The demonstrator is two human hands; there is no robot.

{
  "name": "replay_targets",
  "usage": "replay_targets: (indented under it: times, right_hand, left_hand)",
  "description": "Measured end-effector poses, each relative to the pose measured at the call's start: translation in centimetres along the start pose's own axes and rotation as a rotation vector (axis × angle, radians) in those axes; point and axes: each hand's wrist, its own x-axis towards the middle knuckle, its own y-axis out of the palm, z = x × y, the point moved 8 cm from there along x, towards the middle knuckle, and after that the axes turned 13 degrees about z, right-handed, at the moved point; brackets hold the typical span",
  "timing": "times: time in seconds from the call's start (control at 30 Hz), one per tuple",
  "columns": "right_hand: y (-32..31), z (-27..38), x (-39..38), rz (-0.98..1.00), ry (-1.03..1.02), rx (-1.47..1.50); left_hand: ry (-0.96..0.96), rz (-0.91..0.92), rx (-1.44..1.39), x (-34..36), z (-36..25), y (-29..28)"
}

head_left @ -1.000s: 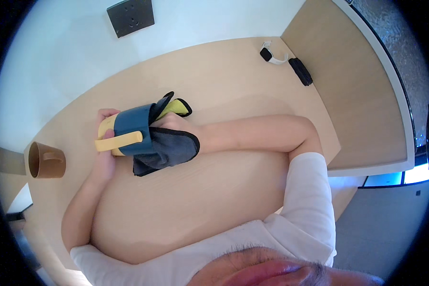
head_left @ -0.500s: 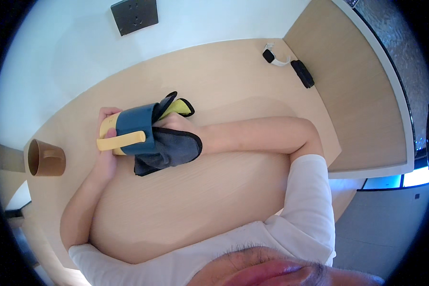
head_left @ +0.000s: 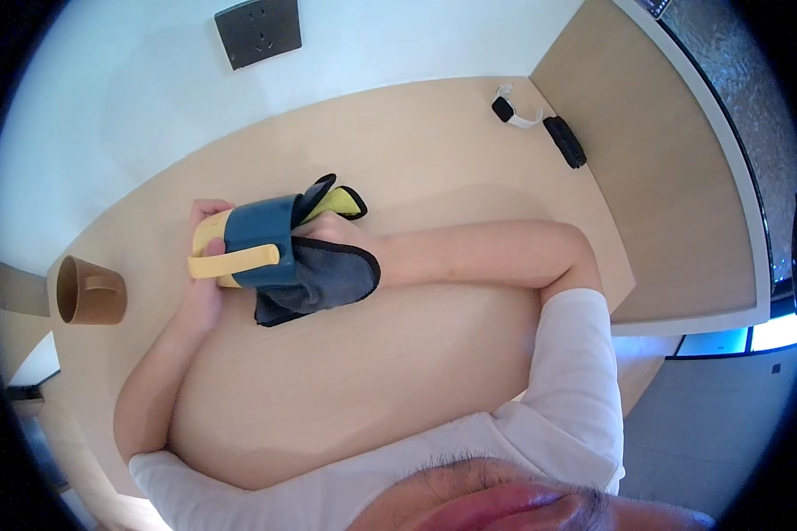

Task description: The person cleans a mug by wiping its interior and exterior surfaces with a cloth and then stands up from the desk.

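A dark blue and yellow mug (head_left: 259, 232) lies on its side in the air over the table, its yellow handle toward me. My left hand (head_left: 202, 299) is closed around the yellow base end, fingers on the far side and thumb by the handle. At the mouth end, my right hand (head_left: 335, 230) pushes a grey and yellow-green cloth (head_left: 338, 270) with black edging into the mug. Its fingertips are hidden by the cloth and the mug wall. Parts of the cloth hang out on both sides of the wrist.
A brown mug (head_left: 97, 305) stands at the table's left edge. In the far right corner lie a white-strapped smartwatch (head_left: 505, 110) and a small black case (head_left: 565, 142), beside a wooden side panel (head_left: 664, 168). A dark wall socket (head_left: 259, 34) sits above the table (head_left: 354, 372).
The whole view has shifted slightly, with everything a little further right. Both hands keep the same hold on the mug and cloth.
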Motion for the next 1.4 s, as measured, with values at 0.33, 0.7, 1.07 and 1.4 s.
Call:
replay_targets:
  times: [0.33,0.7,1.07,1.4]
  right_hand:
    - [0.1,0.3,0.2,0.07,-0.007,-0.132]
    - [0.0,0.6,0.0,0.03,-0.031,-0.132]
    - [0.1,0.5,0.1,0.056,0.005,-0.159]
    - [0.0,0.5,0.1,0.058,0.016,-0.078]
  left_hand:
    - [-0.007,-0.001,-0.018,0.1,-0.2,0.2]
    - [-0.015,0.005,-0.059,0.0,-0.2,0.4]
    - [-0.012,-0.004,-0.059,0.0,0.0,0.2]
    - [-0.001,0.015,-0.012,0.0,0.1,0.0]
